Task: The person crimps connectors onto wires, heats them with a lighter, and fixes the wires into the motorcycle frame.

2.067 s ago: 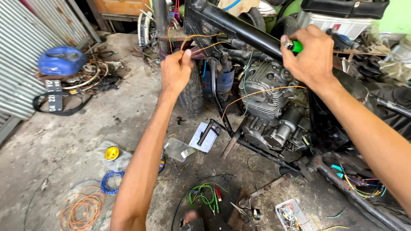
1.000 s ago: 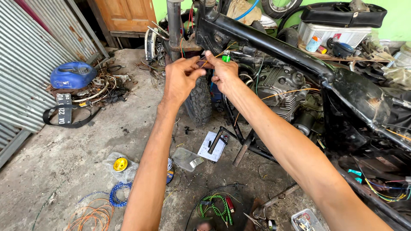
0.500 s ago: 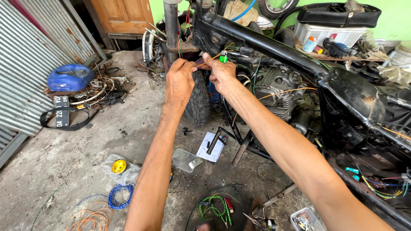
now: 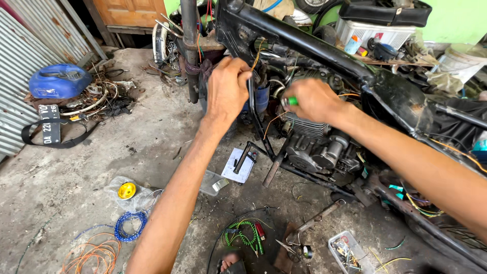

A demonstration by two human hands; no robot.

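A stripped black motorcycle frame (image 4: 304, 43) with its grey engine (image 4: 314, 144) fills the right half of the head view. My left hand (image 4: 227, 87) pinches a thin wire (image 4: 256, 56) just under the frame's front tube. My right hand (image 4: 312, 100) is closed around a small green-handled tool (image 4: 290, 101), held beside the engine's top. The two hands are about a hand's width apart.
On the concrete floor lie a blue fuel tank (image 4: 58, 80) with tangled cables, coils of orange wire (image 4: 94, 253), blue wire (image 4: 129, 226) and green wire (image 4: 243, 234), a yellow roll (image 4: 127, 191), a white card (image 4: 239, 165) and a small parts tray (image 4: 347, 249). Clutter crowds the shelf behind.
My right hand has drawn away from the left, moving right and down toward the engine with the green tool. My left hand stays at the wire under the frame.
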